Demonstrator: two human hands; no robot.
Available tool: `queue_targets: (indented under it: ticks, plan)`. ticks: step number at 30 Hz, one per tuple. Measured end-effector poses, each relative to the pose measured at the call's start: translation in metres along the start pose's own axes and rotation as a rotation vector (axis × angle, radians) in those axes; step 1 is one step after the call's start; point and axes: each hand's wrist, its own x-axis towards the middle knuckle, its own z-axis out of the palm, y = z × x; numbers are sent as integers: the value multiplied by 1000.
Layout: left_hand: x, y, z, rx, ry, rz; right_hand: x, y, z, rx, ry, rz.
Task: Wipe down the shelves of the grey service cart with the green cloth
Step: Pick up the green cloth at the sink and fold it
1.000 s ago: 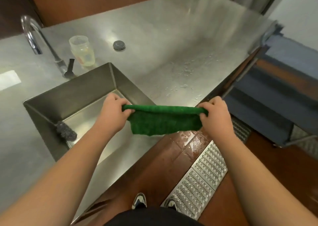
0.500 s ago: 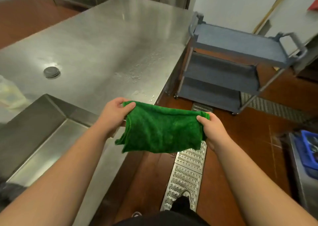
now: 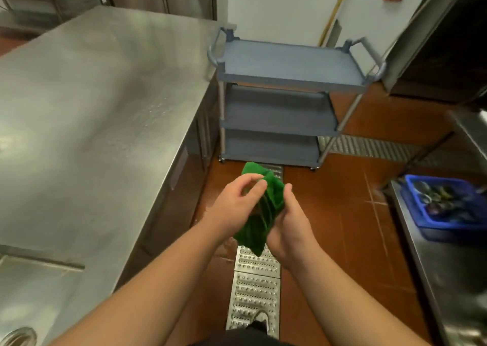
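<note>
The green cloth (image 3: 259, 211) is gathered into a wad between the left hand (image 3: 234, 204), pinching its upper fold, and the cupped right hand (image 3: 286, 227), presumably for a compact wiping pad, while the grey service cart (image 3: 284, 103), unwiped, is seen ahead beside the steel counter (image 3: 100, 103).

left hand (image 3: 238, 203), right hand (image 3: 288, 227), both gripping

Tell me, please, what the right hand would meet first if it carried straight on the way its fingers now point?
The right hand already cups the crumpled green cloth. Its fingers point ahead toward the grey three-shelf service cart; beyond the cloth, probably the cart's lowest shelf, though depth is unclear.
</note>
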Motion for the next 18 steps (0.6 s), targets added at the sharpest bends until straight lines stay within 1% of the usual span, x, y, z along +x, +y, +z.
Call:
queue_targets:
  ticks: [2, 3, 4, 5, 7, 9, 12, 18]
  plan:
    - [19, 10, 26, -56, -172, -95, 10, -23, -19, -29, -43, -12]
    - [29, 13, 38, -90, -232, -151, 16, -31, -28, -57, -39, -31]
    - [39, 15, 48, -176, -265, -196, 22, -39, -37, -68, -19, -59]
    - [51, 17, 57, -312, -277, -240, 29, -47, -46, -47, 14, -94]
    - [72, 21, 69, -592, -248, -338, 40, -65, -57, 75, 59, -117]
    - [91, 24, 73, -735, -198, -399, 49, -85, -67, 179, 106, -64]
    - [114, 20, 70, -703, -132, -393, 66, -113, -78, 248, 148, 0]
    - [173, 31, 43, -488, 24, -240, 110, -165, -82, 307, 252, -74]
